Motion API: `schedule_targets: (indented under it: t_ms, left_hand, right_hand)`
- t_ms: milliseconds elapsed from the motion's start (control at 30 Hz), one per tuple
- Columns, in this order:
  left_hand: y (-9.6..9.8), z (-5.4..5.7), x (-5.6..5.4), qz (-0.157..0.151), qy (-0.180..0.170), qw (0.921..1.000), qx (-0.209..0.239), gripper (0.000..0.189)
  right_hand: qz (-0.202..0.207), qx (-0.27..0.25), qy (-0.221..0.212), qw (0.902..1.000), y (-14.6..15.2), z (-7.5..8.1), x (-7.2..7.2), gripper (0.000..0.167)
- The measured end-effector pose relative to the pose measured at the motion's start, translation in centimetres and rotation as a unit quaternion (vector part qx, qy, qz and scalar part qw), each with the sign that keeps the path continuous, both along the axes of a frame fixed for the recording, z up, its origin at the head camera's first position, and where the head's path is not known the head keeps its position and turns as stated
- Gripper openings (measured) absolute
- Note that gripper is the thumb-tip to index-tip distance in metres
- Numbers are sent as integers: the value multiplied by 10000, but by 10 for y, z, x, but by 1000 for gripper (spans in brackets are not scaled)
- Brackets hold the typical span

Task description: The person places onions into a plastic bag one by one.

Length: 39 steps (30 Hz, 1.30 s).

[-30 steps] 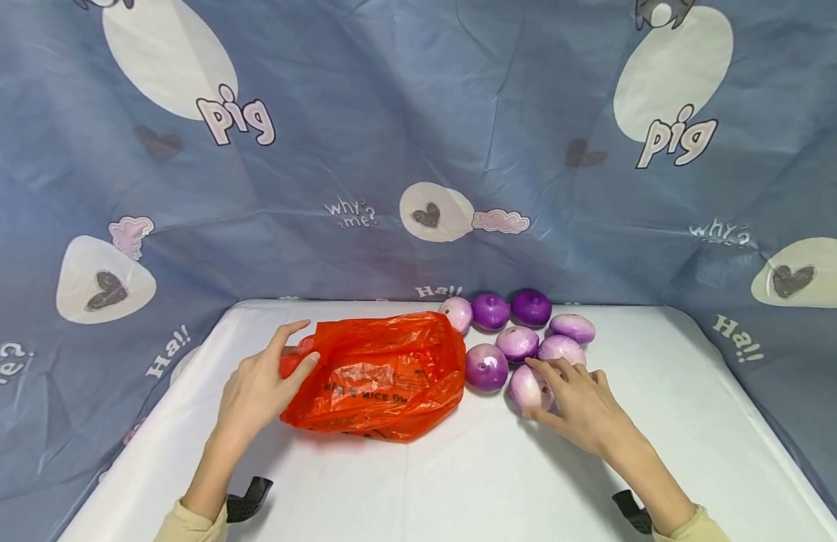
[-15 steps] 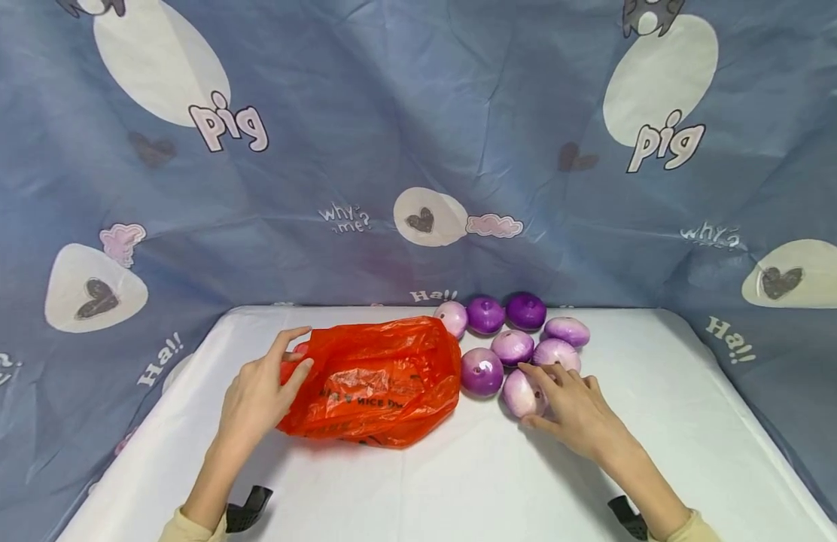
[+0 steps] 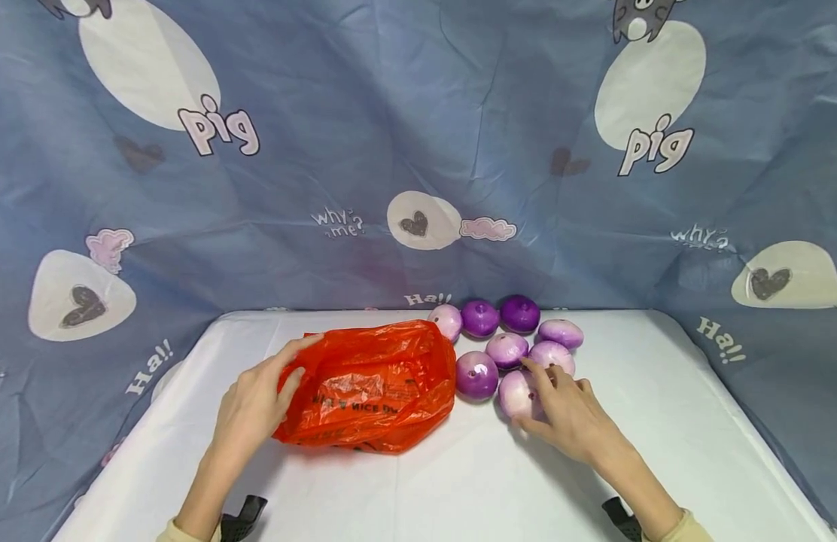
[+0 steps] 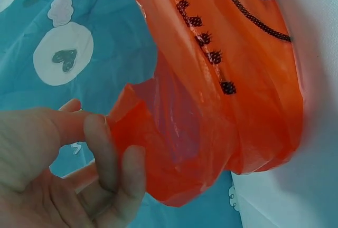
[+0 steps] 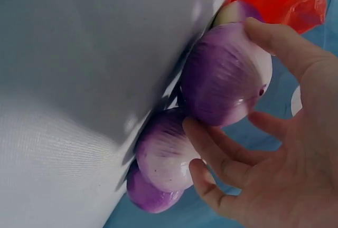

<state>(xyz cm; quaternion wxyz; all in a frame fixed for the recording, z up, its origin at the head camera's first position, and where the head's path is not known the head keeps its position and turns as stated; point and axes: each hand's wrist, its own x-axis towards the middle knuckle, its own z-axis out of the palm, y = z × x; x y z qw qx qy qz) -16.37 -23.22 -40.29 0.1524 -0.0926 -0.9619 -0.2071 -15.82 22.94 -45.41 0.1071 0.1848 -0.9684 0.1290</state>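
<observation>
A red plastic bag (image 3: 364,429) with dark print lies on the white table, its mouth facing up and toward me. My left hand (image 3: 252,403) is at its left side; in the left wrist view the thumb and fingers pinch the bag's edge. To the right of the bag is a cluster of purple-and-white onions (image 3: 477,375). The nearest pale onion (image 3: 516,395) is in the grip of my right hand (image 3: 570,414), thumb on one side and fingers on the other. In the right wrist view, another onion (image 5: 166,154) sits against those fingertips.
The white table (image 3: 418,497) ends at a blue printed cloth (image 3: 364,150) hanging behind and at the sides. Two dark onions (image 3: 520,313) sit at the table's back edge. Black wrist mounts (image 3: 244,518) hang below both wrists.
The head view drifts slightly, shifting everything left and down. My left fingers have moved right, over the bag's edge. The right hand stays around the same onion.
</observation>
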Motion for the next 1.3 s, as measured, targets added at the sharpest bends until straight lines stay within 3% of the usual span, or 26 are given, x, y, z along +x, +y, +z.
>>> schedule_targets:
  t_ms: [333, 600, 867, 1033, 1300]
  left_hand:
    - [2, 2, 3, 23, -159, 9992, -364, 63]
    - [1, 0, 3, 193, 18, 9980, -598, 56]
    - [-2, 1, 2, 457, 225, 9979, -412, 36]
    - [-2, 2, 3, 563, 222, 9977, -320, 32]
    - [-3, 3, 3, 660, 237, 9973, -228, 32]
  right_hand:
    - [-21, -250, 1, 9997, -1, 5, -1, 64]
    - [184, -573, 199, 9980, -6, 11, 1, 72]
    - [217, -555, 609, 9964, -18, 20, 2, 68]
    - [324, -559, 904, 9938, -29, 27, 1, 74]
    - [520, -784, 869, 9918, -47, 36, -3, 67]
